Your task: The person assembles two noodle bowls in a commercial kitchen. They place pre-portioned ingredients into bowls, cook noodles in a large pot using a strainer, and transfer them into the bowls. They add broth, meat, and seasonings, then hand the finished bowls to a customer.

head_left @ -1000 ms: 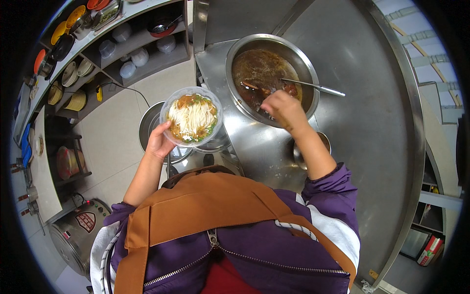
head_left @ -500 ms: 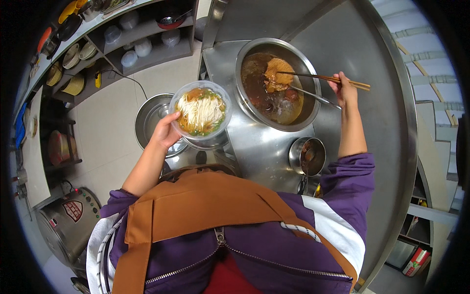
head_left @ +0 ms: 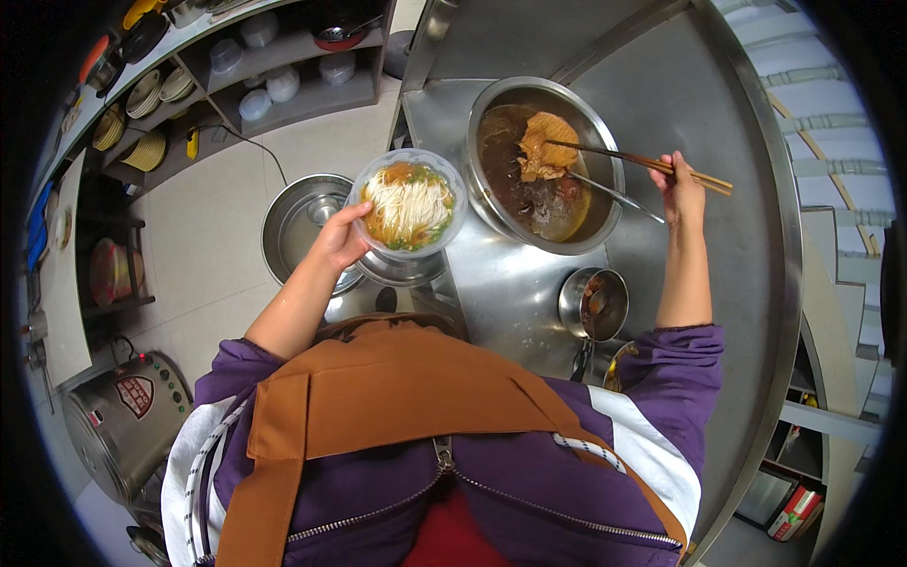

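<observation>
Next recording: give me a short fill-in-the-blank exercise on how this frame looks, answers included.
1. The left hand holds a clear bowl of white ____.
2. The right hand holds a pair of ____, their tips at a brown piece of food.
3. Left or right: the large metal basin is on the clear bowl's ____ side.
4. The jacket sleeves are coloured ____.

Missing words: noodles; chopsticks; right; purple.
</observation>
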The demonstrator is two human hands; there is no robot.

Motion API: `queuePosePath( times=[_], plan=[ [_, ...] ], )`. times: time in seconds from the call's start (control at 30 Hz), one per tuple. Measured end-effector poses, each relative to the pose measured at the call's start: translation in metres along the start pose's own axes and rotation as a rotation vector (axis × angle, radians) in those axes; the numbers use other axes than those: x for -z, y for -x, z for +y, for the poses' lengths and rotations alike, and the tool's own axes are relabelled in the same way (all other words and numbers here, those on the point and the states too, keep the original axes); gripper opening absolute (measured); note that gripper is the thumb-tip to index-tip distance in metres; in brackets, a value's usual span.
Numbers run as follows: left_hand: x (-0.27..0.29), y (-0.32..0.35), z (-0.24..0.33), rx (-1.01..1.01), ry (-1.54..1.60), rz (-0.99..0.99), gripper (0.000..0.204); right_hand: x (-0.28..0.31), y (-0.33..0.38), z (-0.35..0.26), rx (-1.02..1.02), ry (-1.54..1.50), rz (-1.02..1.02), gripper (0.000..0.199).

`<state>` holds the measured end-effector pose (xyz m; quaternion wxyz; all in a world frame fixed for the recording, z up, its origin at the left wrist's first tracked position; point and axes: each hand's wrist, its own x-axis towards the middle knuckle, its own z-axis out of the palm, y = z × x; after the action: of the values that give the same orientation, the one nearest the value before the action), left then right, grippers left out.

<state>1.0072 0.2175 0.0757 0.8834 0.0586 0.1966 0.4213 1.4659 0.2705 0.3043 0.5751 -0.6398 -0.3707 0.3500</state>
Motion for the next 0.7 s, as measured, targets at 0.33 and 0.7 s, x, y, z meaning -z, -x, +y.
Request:
queuePosePath(
  times=[0.33,0.7],
  plan=[
    [0.0,-0.005,0.002,0.032,-0.034,0.007,0.051,-0.009,0.027,-0.015,0.016,-0.104,0.016,0.02],
    [-0.022,0.011,-0.002,-0.038,-0.044,0.009,0.046,-0.108,0.117,-0.033,0.302,-0.104,-0.2,0.021]
  ],
)
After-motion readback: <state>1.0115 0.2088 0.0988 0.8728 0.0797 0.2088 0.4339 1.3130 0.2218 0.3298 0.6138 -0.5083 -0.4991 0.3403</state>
